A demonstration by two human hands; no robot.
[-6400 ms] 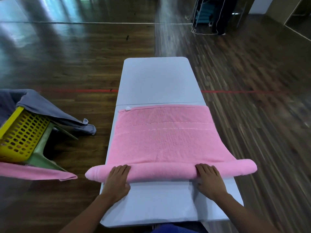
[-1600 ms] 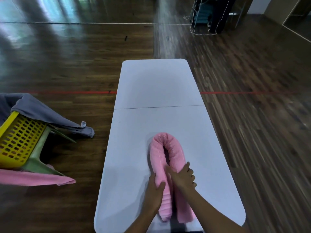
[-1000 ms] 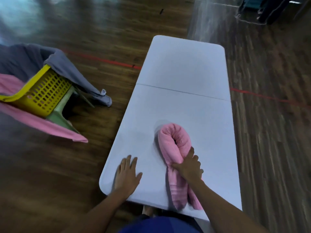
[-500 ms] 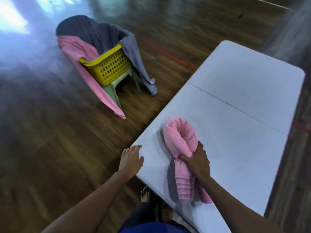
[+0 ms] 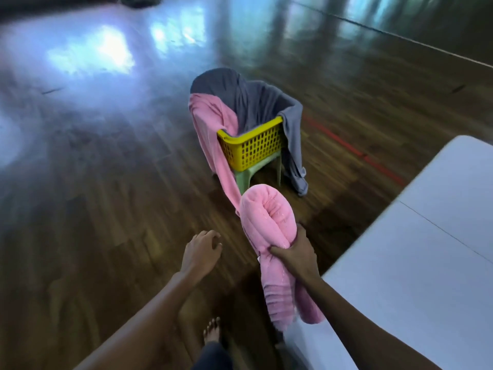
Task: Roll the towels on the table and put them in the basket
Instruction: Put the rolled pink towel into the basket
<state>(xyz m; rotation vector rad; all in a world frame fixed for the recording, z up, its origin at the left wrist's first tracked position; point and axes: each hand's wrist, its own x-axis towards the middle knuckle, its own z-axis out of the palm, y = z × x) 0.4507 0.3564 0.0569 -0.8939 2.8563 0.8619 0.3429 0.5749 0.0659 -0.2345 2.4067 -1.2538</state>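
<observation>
Squeezing the towel [image 5: 266, 222] at its doubled middle, the right grip [image 5: 293, 253] holds it aloft. It looks soft, light and floppy. The left grip [image 5: 201, 249] hangs loose and empty.

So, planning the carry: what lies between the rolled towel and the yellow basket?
Head view: wooden floor, the green chair under the basket, and the hanging end of a draped pink towel. The right hand grips the rolled towel.

Dim indoors. Bluish-white glare patches on glossy floor [image 5: 90, 54], upper left. Motion blur throughout, worst toward edges. Wide-angle bending along table [image 5: 426, 276] edge. Soft shadows only.
</observation>
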